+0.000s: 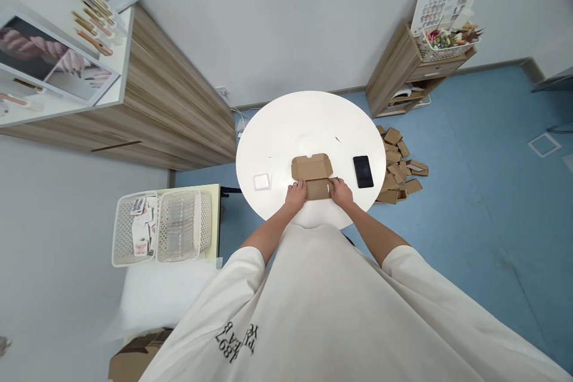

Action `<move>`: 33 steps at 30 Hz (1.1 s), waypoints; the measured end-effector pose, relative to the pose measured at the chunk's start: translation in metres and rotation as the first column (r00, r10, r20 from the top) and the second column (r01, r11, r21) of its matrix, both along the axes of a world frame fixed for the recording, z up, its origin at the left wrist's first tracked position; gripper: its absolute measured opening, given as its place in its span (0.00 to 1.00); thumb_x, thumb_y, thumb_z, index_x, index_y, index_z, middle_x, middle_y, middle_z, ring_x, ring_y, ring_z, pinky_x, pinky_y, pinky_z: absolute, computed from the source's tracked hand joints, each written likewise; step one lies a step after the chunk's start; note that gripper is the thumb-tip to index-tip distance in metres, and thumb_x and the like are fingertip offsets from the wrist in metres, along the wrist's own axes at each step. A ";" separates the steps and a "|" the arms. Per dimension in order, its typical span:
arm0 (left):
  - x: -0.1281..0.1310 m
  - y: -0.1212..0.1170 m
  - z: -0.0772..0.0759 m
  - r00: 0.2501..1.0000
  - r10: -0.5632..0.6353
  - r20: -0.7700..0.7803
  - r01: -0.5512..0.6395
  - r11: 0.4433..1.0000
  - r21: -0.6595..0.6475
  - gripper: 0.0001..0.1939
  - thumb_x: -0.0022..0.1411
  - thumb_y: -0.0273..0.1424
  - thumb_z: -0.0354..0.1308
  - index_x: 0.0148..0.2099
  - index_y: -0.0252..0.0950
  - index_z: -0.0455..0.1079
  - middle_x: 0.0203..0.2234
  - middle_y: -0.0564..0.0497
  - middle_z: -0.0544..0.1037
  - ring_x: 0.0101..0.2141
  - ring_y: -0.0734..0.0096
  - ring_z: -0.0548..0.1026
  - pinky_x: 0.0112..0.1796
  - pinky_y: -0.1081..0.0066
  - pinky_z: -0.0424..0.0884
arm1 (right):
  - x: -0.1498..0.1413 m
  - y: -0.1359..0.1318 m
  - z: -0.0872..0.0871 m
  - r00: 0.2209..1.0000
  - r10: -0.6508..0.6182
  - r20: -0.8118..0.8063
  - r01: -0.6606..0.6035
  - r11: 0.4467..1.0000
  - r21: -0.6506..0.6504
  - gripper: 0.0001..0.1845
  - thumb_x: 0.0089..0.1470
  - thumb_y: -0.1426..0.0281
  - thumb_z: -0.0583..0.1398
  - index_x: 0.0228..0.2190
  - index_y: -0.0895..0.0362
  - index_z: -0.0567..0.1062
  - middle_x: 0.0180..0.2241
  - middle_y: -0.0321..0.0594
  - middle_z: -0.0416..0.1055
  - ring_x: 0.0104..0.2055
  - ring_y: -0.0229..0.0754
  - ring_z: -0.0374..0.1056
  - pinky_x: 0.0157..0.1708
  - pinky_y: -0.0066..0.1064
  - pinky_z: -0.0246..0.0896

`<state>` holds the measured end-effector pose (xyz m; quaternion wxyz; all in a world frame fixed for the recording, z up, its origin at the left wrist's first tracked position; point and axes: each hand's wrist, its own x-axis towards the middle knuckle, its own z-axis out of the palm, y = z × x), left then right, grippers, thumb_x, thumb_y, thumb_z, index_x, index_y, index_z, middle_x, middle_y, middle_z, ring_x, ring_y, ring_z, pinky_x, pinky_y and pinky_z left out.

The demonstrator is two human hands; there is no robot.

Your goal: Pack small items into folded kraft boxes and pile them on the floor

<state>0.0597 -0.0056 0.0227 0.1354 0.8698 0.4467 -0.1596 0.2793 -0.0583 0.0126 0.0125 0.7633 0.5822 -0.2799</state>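
Observation:
A small brown cardboard box [317, 190] lies on the white oval table [275, 137] close to my body, its lid flap [312, 167] folded back away from me. At its left end my left hand [296, 193] is closed on the cardboard. My right hand [341, 191] pinches the right end, where a side flap stands up. Fingertip detail is too small to make out. To the right of the box rests a black phone or tablet [363, 172]. A small clear-and-white square case [261, 182] sits on the left.
Many folded cardboard boxes [396, 170] are piled on the blue floor beside the table's right edge. White baskets [179, 224] with cards and clear packs stand at left. A wooden cabinet [179, 95] rises at back left, a smaller one [394, 71] at back right.

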 end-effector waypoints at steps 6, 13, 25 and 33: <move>-0.002 0.000 -0.004 0.999 0.027 0.044 -0.026 1.000 -0.016 0.42 0.60 0.30 0.64 0.71 0.33 0.51 0.62 0.34 0.62 0.55 0.46 0.66 0.51 0.57 0.62 | -0.010 -0.002 0.007 0.995 0.091 0.050 -0.094 0.994 0.057 0.30 0.61 0.78 0.50 0.64 0.55 0.61 0.59 0.51 0.64 0.52 0.51 0.66 0.47 0.37 0.60; -0.002 0.000 -0.007 0.997 0.043 0.062 -0.042 0.999 -0.019 0.41 0.60 0.29 0.63 0.71 0.35 0.51 0.62 0.35 0.62 0.55 0.46 0.65 0.51 0.58 0.62 | -0.024 -0.007 0.007 0.991 0.136 -0.014 -0.132 0.978 0.164 0.37 0.62 0.70 0.52 0.69 0.58 0.48 0.58 0.53 0.66 0.52 0.54 0.66 0.49 0.41 0.61; -0.003 0.000 -0.006 0.998 0.029 0.059 -0.029 1.000 -0.004 0.41 0.59 0.29 0.63 0.71 0.33 0.50 0.62 0.34 0.62 0.55 0.47 0.65 0.50 0.58 0.62 | -0.020 -0.018 -0.003 0.962 0.254 0.100 -0.255 0.967 -0.004 0.21 0.67 0.63 0.50 0.55 0.58 0.70 0.62 0.55 0.58 0.54 0.54 0.63 0.50 0.41 0.59; -0.004 -0.001 -0.007 0.995 0.041 0.092 -0.039 0.999 -0.021 0.42 0.59 0.29 0.62 0.72 0.35 0.50 0.62 0.34 0.62 0.56 0.46 0.65 0.51 0.57 0.62 | -0.032 -0.008 0.012 0.909 0.353 0.223 -0.341 0.936 -0.092 0.27 0.65 0.55 0.52 0.53 0.63 0.72 0.54 0.61 0.64 0.55 0.60 0.59 0.53 0.49 0.54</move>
